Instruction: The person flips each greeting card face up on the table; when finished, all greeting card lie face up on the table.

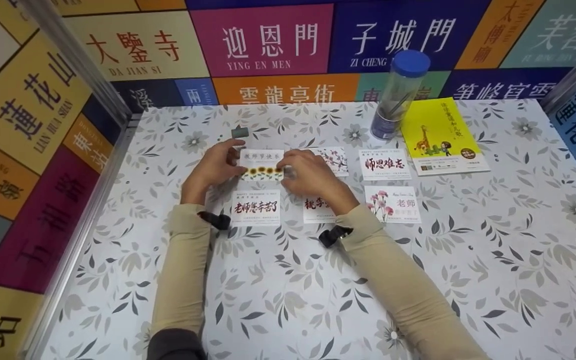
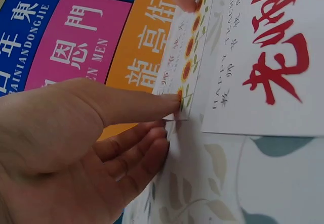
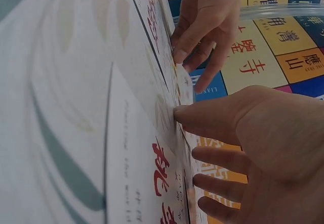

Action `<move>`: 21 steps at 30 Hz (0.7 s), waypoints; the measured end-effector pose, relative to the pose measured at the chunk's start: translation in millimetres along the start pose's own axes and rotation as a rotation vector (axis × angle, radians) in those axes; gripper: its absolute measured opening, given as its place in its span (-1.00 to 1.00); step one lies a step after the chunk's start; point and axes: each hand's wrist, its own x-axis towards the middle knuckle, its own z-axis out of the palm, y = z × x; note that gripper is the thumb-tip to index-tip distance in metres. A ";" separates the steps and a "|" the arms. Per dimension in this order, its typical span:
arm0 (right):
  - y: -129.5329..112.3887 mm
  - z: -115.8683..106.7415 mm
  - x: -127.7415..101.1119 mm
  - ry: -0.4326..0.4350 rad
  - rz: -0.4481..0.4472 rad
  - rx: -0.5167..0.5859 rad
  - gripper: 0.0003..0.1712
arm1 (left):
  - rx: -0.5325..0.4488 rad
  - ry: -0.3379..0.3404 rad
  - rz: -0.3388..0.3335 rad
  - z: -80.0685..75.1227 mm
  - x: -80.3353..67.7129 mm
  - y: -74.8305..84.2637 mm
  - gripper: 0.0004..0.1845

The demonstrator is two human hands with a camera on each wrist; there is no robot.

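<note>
the sunflower greeting card (image 1: 262, 165) lies in the back row on the floral tablecloth (image 1: 468, 240), pinched at its left edge by the left hand (image 1: 216, 165) and at its right edge by the right hand (image 1: 308, 175). it is judged light, thin and flexible; holding it by opposite edges is advised to avoid creasing.

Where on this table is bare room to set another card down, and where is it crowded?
Free: the near tablecloth between the sleeves, and the right side beyond the carnation card, below the yellow book. Crowded: the card rows around the left hand and right hand.
</note>
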 end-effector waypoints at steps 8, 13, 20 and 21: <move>-0.4 1.6 1.7 0.046 -0.014 -0.002 -0.52 | 0.013 -0.088 0.078 -2.6 -4.1 -10.8 -0.26; -0.9 5.4 2.0 0.082 -0.012 0.001 -0.56 | -0.007 -0.109 0.117 -1.6 -7.3 -15.4 -0.22; -3.8 13.2 1.1 0.056 0.007 -0.001 -0.55 | -0.032 -0.088 0.077 1.1 -17.0 -26.9 -0.24; -4.3 13.7 1.0 0.049 0.008 -0.003 -0.53 | -0.033 -0.081 0.076 1.5 -18.4 -28.4 -0.25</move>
